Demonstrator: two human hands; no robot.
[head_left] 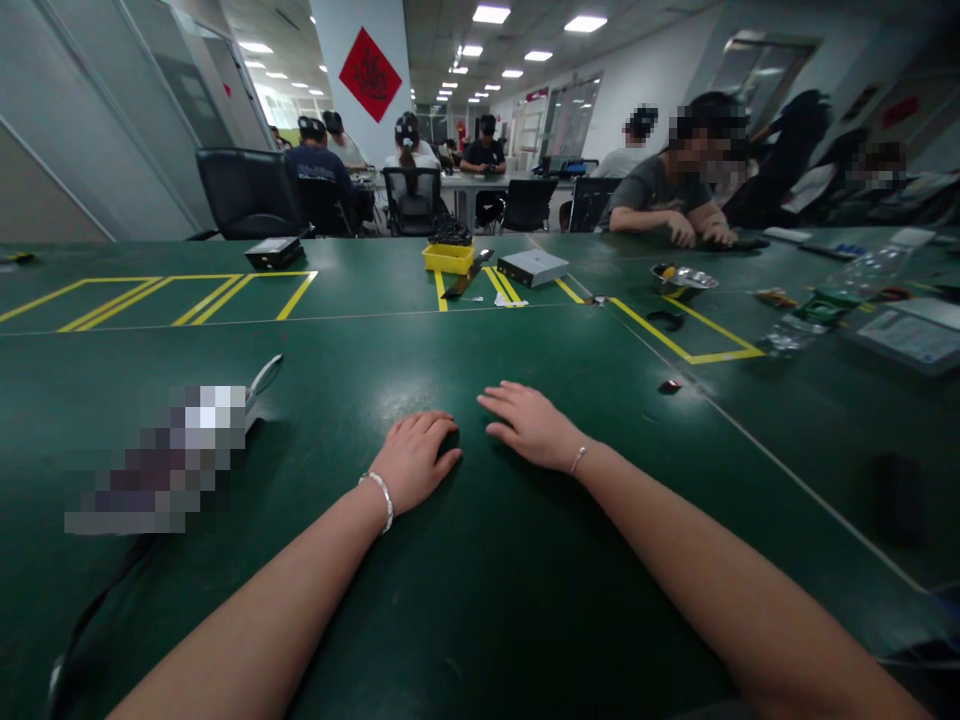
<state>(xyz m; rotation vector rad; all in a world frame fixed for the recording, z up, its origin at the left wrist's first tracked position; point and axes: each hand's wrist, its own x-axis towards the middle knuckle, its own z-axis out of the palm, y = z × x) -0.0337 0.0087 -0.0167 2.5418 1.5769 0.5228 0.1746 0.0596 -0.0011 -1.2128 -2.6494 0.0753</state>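
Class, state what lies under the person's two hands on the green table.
Only the green table shows around the left hand and right hand, both palm-down on it. Anything beneath the palms is covered.

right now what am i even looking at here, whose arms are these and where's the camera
There is no machine here. The single picture comes from a camera worn on a person's head, looking forward and down, so the two bare arms reaching in from the bottom belong to the wearer.

The left hand and right hand both lie palm down on the green table, close together, each with a bracelet at the wrist. Neither holds anything.

Yellow tape lines mark out boxes on the surface. Farther back sit a yellow bin, a flat grey box, a black box and a metal bowl. A plastic bottle lies on its side at the right. The patch at the left is blurred out. Other people sit at tables behind.
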